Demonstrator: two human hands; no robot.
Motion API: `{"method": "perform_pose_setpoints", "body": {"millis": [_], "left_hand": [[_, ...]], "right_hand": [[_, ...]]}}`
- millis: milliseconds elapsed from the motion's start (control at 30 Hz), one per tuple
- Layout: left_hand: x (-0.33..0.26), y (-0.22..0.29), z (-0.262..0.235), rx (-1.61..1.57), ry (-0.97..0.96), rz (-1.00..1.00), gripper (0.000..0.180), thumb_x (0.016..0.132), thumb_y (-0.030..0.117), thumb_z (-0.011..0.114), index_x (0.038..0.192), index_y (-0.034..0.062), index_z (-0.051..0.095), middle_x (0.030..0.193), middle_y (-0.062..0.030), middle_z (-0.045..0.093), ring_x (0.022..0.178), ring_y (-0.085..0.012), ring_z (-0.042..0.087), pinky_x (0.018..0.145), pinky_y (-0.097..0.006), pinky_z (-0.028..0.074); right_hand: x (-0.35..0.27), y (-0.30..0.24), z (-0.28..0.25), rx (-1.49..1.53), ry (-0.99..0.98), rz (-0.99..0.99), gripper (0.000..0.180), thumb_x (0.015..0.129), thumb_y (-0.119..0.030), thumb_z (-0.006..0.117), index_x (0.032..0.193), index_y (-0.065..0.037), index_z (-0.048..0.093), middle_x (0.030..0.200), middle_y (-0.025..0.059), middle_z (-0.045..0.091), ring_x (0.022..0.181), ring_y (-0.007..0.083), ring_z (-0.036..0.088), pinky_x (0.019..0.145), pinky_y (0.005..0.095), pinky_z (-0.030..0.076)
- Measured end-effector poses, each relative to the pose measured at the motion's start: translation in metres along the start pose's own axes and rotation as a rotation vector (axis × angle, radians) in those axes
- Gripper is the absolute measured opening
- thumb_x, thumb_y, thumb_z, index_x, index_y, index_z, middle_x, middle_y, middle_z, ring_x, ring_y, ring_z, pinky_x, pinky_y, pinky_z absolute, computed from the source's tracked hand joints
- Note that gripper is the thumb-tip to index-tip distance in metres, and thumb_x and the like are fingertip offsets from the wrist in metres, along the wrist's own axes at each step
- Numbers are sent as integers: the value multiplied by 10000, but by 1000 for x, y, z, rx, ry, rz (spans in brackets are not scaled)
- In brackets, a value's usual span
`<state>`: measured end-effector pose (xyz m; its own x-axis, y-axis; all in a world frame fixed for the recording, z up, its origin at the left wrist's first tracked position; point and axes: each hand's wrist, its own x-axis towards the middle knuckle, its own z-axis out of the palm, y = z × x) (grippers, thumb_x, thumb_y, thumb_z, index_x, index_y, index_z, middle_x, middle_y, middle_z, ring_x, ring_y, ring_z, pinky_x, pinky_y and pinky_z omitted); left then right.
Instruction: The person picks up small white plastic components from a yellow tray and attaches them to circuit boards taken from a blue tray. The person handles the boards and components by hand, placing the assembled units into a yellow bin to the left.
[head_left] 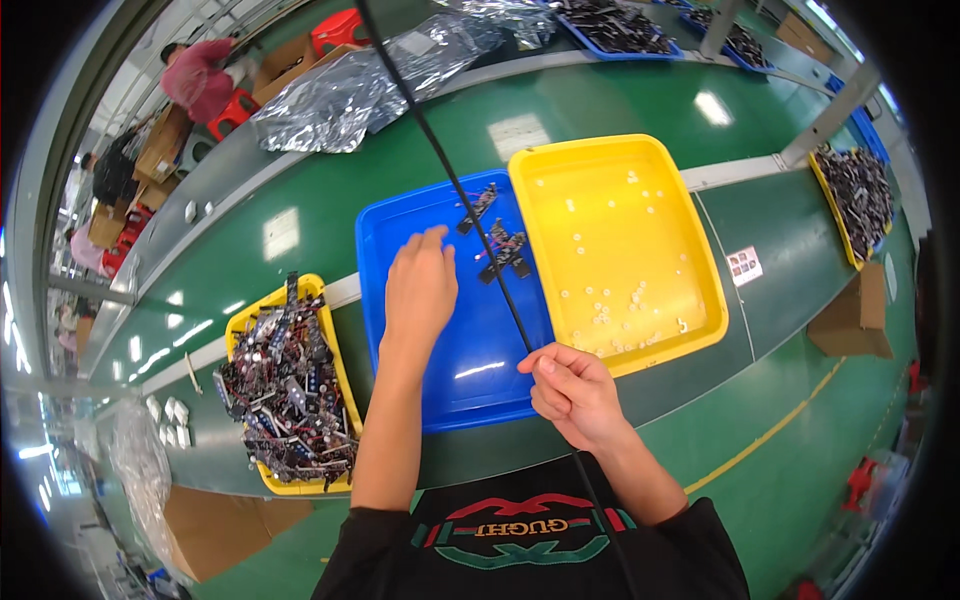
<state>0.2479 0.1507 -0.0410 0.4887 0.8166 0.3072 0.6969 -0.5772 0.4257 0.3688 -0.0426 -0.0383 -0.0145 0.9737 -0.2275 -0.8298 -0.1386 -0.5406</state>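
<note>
Yellow plastic, small bin (335, 372) at far left: heaped with dark parts too tangled to tell apart; its near rim was partly hidden by the left forearm.

Blue tray (470, 350), centre: the left hand (420, 285) lay flat over it, fingers spread and loosely open, holding nothing, fingertips near two small dark parts (495, 235) at the tray's far end (their detail could not be made out).

Black cable (470, 215): ran slantwise from the upper edge across the blue tray, crossing in front of the dark parts, down into the right hand (572, 392), which was closed around it at the tray's near right corner.

Large yellow tray (700, 290), right: scattered tiny white pieces, kind unclear.

Far right: another yellow bin (845, 240) of dark parts, cut by the picture's rim; a cardboard box (855, 315) just beside it.
</note>
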Motion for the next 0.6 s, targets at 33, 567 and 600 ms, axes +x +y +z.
{"method": "perform_pose_setpoints", "body": {"millis": [33, 567, 600], "left_hand": [[14, 0, 15, 8, 26, -34, 262, 856, 119, 584, 1092, 6, 589, 951, -208, 612, 911, -384, 590, 798, -446, 466], [33, -34, 36, -173, 87, -40, 160, 879, 163, 612, 897, 7, 643, 799, -111, 625, 663, -242, 589, 642, -316, 479], [25, -34, 27, -333, 54, -155, 167, 884, 159, 612, 910, -3, 643, 799, -105, 632, 658, -211, 590, 621, -296, 475]], "right_hand": [[-2, -1, -4, 32, 8, -26, 187, 954, -138, 510, 1003, 18, 602, 596, -19, 457, 490, 56, 358, 468, 211, 282], [10, -49, -70, -1792, 613, -826, 165, 775, -63, 644, 930, -7, 633, 851, 109, 561, 736, 234, 575, 628, 325, 470], [19, -46, -69, -1857, 580, -843, 150, 759, -55, 635, 900, -5, 628, 844, 113, 556, 740, 251, 568, 639, 341, 473]]}}
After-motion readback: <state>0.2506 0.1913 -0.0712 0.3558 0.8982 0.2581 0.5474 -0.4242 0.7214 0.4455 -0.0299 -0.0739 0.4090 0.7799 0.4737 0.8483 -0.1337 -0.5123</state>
